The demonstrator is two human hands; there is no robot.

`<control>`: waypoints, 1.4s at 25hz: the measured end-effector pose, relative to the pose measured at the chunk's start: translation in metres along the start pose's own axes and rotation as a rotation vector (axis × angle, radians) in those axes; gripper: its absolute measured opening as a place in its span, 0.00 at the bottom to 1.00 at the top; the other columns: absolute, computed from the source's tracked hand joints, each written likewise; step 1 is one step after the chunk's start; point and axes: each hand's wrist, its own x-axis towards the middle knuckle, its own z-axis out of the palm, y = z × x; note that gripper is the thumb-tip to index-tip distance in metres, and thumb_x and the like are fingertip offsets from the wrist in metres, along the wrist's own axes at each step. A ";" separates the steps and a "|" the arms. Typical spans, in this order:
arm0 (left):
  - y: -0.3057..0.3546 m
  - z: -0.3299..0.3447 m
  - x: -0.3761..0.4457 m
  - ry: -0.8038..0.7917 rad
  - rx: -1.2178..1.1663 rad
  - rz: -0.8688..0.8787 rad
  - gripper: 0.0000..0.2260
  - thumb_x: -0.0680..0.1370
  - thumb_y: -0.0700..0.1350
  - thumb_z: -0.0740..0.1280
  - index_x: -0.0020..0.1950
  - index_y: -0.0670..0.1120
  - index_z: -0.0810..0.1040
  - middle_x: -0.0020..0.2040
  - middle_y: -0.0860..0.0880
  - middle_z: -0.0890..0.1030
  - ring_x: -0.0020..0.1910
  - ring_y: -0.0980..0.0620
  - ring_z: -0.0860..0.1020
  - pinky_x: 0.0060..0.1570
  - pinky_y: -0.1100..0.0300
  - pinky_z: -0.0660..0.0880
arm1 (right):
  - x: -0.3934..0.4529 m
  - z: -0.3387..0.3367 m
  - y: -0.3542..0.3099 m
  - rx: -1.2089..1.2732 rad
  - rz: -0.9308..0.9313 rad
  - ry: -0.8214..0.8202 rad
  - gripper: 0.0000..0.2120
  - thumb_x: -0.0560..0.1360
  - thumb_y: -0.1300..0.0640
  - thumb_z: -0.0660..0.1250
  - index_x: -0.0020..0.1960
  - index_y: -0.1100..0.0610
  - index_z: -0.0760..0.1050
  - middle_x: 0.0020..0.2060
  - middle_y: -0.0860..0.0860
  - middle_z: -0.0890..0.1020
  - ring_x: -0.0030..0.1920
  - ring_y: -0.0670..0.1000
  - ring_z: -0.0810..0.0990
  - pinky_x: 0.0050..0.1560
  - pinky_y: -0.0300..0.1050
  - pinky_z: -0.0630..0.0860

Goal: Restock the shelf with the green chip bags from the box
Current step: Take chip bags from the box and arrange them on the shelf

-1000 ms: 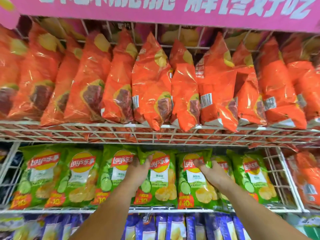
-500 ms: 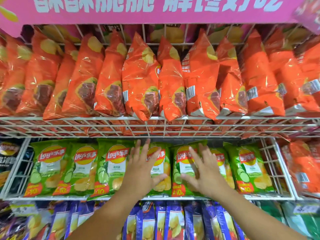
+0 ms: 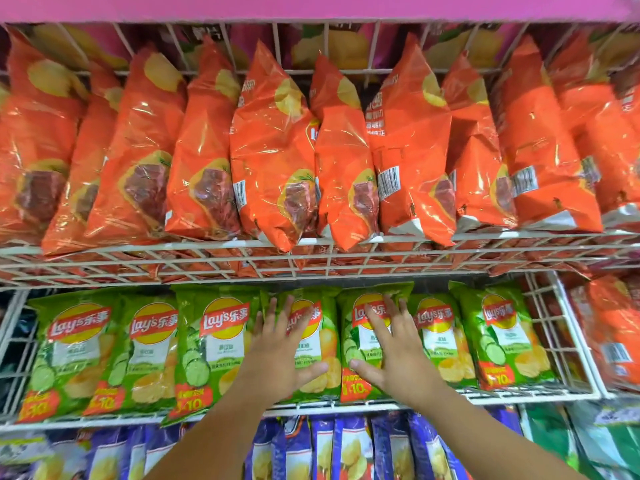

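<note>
We take the wire shelf (image 3: 346, 405) holding the green row as our landmark. Seven green Lay's cucumber chip bags (image 3: 214, 344) stand upright along it, fronts out, packed side by side from its left end almost to its right wall. Our left hand (image 3: 277, 355) lies flat on the fourth bag from the left (image 3: 320, 341), fingers straight and spread, thumb out to the right. Our right hand (image 3: 394, 351) lies the same way on the fifth bag (image 3: 356, 344), fingers apart, thumb toward the left. Neither hand curls round anything; both press or steady the bag faces.

We judge these bags light, puffed with air, soft and crackly, with a glossy film that can slip under a flat palm. The chips inside are brittle, so hard squeezing would crush them. A sensible hold is by the sealed top or bottom edge, or gently across both sides, and pushing is best done with the open palm as here.

Directly above this shelf, another wire shelf (image 3: 311, 261) carries a crowded row of orange chip bags (image 3: 273, 150), leaning forward, some showing barcodes. Directly below, blue-purple chip bags (image 3: 346, 445) fill the next level. To the right of the shelf's side wall sit more orange bags (image 3: 613, 327). The box named in the task is out of view.
</note>
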 end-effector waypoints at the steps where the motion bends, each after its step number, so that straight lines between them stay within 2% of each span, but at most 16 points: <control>1: -0.002 0.003 0.000 0.009 -0.009 0.003 0.45 0.70 0.80 0.48 0.80 0.62 0.37 0.81 0.48 0.34 0.80 0.40 0.35 0.76 0.39 0.36 | 0.000 0.002 0.000 -0.011 -0.006 0.004 0.45 0.73 0.23 0.56 0.82 0.43 0.47 0.82 0.53 0.43 0.81 0.61 0.37 0.78 0.65 0.52; 3: -0.005 0.008 0.000 0.018 0.005 0.014 0.45 0.70 0.81 0.47 0.80 0.62 0.36 0.81 0.47 0.34 0.80 0.40 0.35 0.77 0.38 0.37 | 0.000 0.003 0.000 -0.038 -0.010 0.016 0.45 0.73 0.22 0.54 0.82 0.42 0.46 0.82 0.53 0.44 0.81 0.62 0.40 0.78 0.63 0.51; 7: -0.006 0.013 0.004 0.043 0.045 0.024 0.46 0.69 0.81 0.45 0.82 0.59 0.43 0.82 0.45 0.42 0.81 0.38 0.42 0.77 0.35 0.46 | 0.002 -0.002 -0.001 -0.146 0.034 -0.041 0.46 0.72 0.21 0.53 0.82 0.44 0.49 0.82 0.53 0.43 0.82 0.61 0.41 0.78 0.60 0.51; 10: -0.003 0.006 0.002 0.037 0.086 0.029 0.46 0.69 0.81 0.43 0.82 0.59 0.48 0.83 0.44 0.46 0.81 0.37 0.44 0.76 0.35 0.46 | 0.001 -0.012 -0.009 -0.301 0.040 -0.078 0.47 0.72 0.20 0.49 0.82 0.48 0.55 0.82 0.59 0.51 0.81 0.65 0.49 0.78 0.62 0.55; 12: 0.002 -0.002 -0.002 0.032 0.102 0.029 0.46 0.70 0.81 0.42 0.82 0.58 0.49 0.83 0.45 0.45 0.81 0.39 0.44 0.76 0.35 0.46 | 0.000 -0.021 -0.013 -0.320 0.050 -0.082 0.48 0.72 0.19 0.46 0.82 0.48 0.58 0.81 0.60 0.56 0.80 0.65 0.53 0.77 0.64 0.59; 15: 0.004 -0.013 -0.014 0.024 0.078 0.000 0.44 0.71 0.80 0.39 0.82 0.58 0.47 0.83 0.47 0.42 0.81 0.41 0.43 0.77 0.38 0.45 | -0.007 -0.032 -0.015 -0.262 0.053 -0.069 0.50 0.71 0.18 0.41 0.83 0.47 0.51 0.82 0.56 0.52 0.82 0.62 0.47 0.79 0.64 0.55; 18: 0.007 -0.017 -0.040 0.027 0.038 -0.063 0.41 0.75 0.77 0.45 0.82 0.57 0.47 0.82 0.47 0.40 0.81 0.42 0.43 0.78 0.42 0.42 | -0.025 -0.034 -0.012 -0.196 0.053 -0.040 0.50 0.72 0.19 0.38 0.83 0.49 0.49 0.82 0.55 0.51 0.82 0.59 0.44 0.80 0.63 0.51; 20: 0.016 -0.018 -0.061 0.012 0.039 -0.090 0.39 0.76 0.74 0.47 0.82 0.58 0.45 0.82 0.47 0.39 0.81 0.42 0.42 0.77 0.44 0.40 | -0.041 -0.029 -0.008 -0.150 0.032 -0.047 0.46 0.74 0.21 0.42 0.83 0.49 0.51 0.82 0.54 0.49 0.82 0.58 0.45 0.80 0.62 0.54; 24: 0.060 -0.017 -0.100 -0.011 0.011 -0.132 0.37 0.76 0.71 0.45 0.81 0.55 0.57 0.83 0.47 0.49 0.81 0.42 0.51 0.78 0.46 0.50 | -0.079 -0.015 0.001 -0.108 -0.035 -0.088 0.42 0.77 0.27 0.49 0.82 0.51 0.56 0.82 0.56 0.52 0.82 0.60 0.50 0.78 0.62 0.58; 27: 0.087 -0.010 -0.127 -0.024 -0.029 -0.189 0.36 0.76 0.69 0.47 0.81 0.55 0.59 0.82 0.46 0.54 0.81 0.43 0.53 0.78 0.48 0.52 | -0.103 -0.015 0.004 -0.072 -0.078 -0.085 0.40 0.78 0.30 0.50 0.82 0.53 0.57 0.82 0.58 0.53 0.82 0.60 0.49 0.79 0.62 0.57; 29: 0.097 -0.008 -0.149 -0.039 -0.021 -0.197 0.34 0.77 0.68 0.50 0.81 0.54 0.60 0.82 0.46 0.53 0.81 0.43 0.54 0.77 0.49 0.51 | -0.119 -0.019 0.003 -0.055 -0.099 -0.107 0.40 0.78 0.31 0.50 0.82 0.53 0.56 0.82 0.58 0.53 0.82 0.59 0.49 0.79 0.61 0.56; 32: 0.106 -0.001 -0.175 -0.108 -0.032 -0.225 0.35 0.76 0.68 0.50 0.81 0.56 0.59 0.82 0.50 0.51 0.81 0.46 0.51 0.76 0.52 0.47 | -0.143 -0.018 0.000 -0.049 -0.087 -0.143 0.39 0.78 0.32 0.51 0.82 0.54 0.58 0.82 0.59 0.54 0.82 0.60 0.51 0.79 0.62 0.57; 35: 0.115 0.011 -0.194 -0.171 -0.070 -0.220 0.33 0.76 0.67 0.56 0.77 0.54 0.69 0.79 0.45 0.63 0.78 0.42 0.63 0.74 0.46 0.60 | -0.172 -0.010 -0.008 -0.056 -0.061 -0.219 0.40 0.78 0.31 0.48 0.82 0.53 0.57 0.82 0.57 0.53 0.82 0.59 0.50 0.79 0.61 0.55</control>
